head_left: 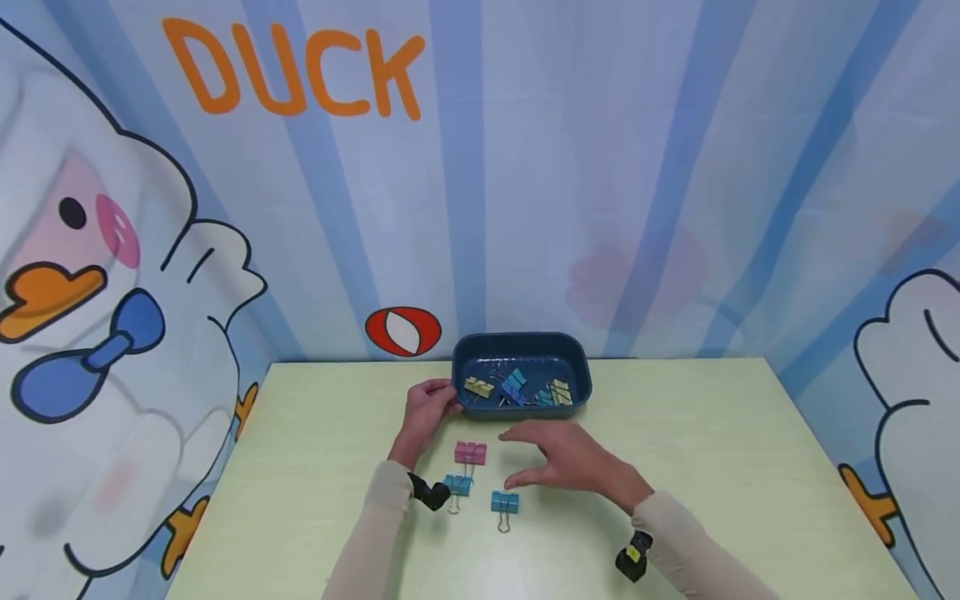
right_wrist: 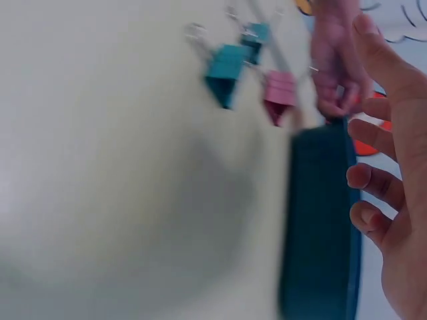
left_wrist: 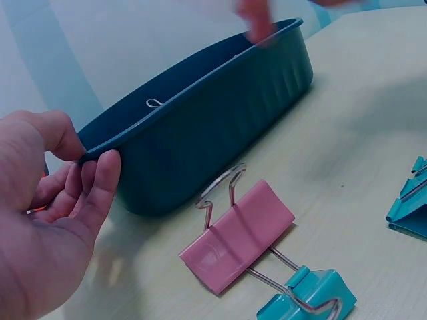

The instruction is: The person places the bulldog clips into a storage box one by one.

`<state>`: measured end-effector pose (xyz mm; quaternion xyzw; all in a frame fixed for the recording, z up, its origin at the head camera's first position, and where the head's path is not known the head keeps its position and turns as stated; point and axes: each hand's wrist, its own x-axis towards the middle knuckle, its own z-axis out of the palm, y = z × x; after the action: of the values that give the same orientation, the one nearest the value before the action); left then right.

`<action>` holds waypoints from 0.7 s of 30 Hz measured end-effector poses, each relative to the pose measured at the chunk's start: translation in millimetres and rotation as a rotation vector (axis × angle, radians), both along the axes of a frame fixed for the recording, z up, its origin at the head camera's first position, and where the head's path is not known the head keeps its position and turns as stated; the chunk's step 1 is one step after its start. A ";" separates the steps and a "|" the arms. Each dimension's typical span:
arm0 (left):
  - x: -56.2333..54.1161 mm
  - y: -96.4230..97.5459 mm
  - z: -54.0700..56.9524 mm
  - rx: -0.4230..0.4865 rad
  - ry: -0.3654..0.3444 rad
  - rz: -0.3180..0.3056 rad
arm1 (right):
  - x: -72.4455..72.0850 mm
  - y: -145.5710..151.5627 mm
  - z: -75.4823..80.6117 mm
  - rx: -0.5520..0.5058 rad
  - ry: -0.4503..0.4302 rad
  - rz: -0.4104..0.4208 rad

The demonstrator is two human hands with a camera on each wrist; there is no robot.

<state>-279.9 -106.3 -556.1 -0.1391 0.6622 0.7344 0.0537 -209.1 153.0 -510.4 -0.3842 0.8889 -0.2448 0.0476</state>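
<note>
My left hand (head_left: 426, 414) pinches the left end of a dark blue plastic tray (head_left: 522, 412), thumb and fingers at its rim. Inside the tray lie several binder clips, yellow, blue and teal. In front of it, a pink binder clip (head_left: 470, 452) is on the table, with a teal binder clip (head_left: 457, 485) right below it; their wire handles overlap in the left wrist view. Another teal binder clip (head_left: 505, 502) lies to the right. My right hand (head_left: 573, 457) hovers over the table near these clips, fingers and thumb spread apart, holding nothing.
The pale table (head_left: 697, 467) reaches back to a blue striped cloth backdrop (head_left: 525, 167) printed with ducks. The tray stands near the table's back edge. Each wrist wears a black camera.
</note>
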 end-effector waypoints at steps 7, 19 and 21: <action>-0.9 -1.5 1.8 0.001 0.005 0.006 | 22.5 0.0 -32.9 0.052 -0.094 0.006; -1.3 -0.3 -2.6 0.012 0.004 0.001 | 40.6 -2.6 -75.0 0.020 -0.017 -0.044; -1.2 0.1 -3.1 0.013 0.005 0.003 | 42.1 -2.4 -76.2 0.003 -0.011 -0.054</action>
<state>-281.1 -106.2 -559.3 -0.1378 0.6574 0.7390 0.0519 -167.0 150.5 -586.6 -0.3585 0.8991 -0.2467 0.0467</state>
